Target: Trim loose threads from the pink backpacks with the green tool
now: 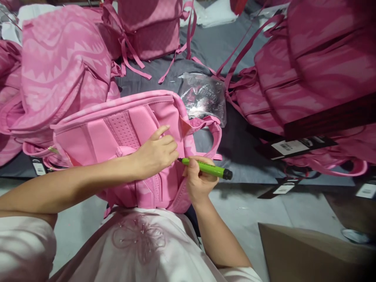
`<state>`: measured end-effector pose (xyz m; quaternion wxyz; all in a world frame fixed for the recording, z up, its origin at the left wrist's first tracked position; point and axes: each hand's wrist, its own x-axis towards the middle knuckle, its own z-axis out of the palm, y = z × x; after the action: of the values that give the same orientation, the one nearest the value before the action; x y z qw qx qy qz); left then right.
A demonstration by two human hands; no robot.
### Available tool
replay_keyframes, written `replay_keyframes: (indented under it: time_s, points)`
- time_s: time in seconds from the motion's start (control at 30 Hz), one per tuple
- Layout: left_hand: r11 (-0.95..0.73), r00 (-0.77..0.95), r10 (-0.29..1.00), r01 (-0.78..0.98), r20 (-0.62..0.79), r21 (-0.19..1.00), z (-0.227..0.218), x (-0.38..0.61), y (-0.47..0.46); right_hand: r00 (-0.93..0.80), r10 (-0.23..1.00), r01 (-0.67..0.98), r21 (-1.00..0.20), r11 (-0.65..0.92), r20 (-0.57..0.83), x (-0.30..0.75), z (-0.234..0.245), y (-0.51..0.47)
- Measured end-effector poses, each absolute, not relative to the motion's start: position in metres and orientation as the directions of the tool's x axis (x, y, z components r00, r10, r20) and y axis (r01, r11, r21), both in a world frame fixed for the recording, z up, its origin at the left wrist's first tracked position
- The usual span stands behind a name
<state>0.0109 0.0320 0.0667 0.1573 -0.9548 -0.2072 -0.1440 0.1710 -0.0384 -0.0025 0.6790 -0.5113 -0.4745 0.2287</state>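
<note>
A pink backpack (120, 133) lies in front of me, tilted up against my waist, its padded back panel facing me. My left hand (158, 150) is on this panel with most fingers curled into the pink fabric and one stretched out. Its fingertips are partly hidden. In my right hand (201, 178) is a bright green marker pen (210, 169), gripped between thumb and fingers. The marker's dark tip points left at the panel, close to my left fingers; whether it touches the fabric I cannot tell. Its black end points right. The top handle loop (216, 137) sticks out to the right.
Several more pink backpacks stand around: a patterned one (64, 58) at left, another (151, 29) behind, a pile (317, 74) at right with hang tags (290, 147). A clear plastic bag (202, 94) lies on the grey-covered table (241, 172). Cardboard (311, 254) is on the floor at lower right.
</note>
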Motion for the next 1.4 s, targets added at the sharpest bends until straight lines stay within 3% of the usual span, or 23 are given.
replay_keyframes:
  time_s: [0.43,1.0,1.4]
  points:
    - [-0.859,0.873,0.334,0.438,0.356,-0.267,0.0619,0.0111,0.0308,0.399,0.831,0.261,-0.917,0.303,0.388,0.1771,-0.0056,-0.0386]
    - [-0.841,0.869,0.324,0.445,0.374,-0.306,0.0607,0.0113,0.0317,0.376,0.851,0.227,-0.926,0.3,0.368,0.1755,-0.0015,-0.0356]
    - [-0.86,0.877,0.348,0.439,0.33,-0.259,0.0622,0.0101,0.0278,0.384,0.851,0.223,-0.93,0.292,0.359,0.1757,-0.0013,-0.0364]
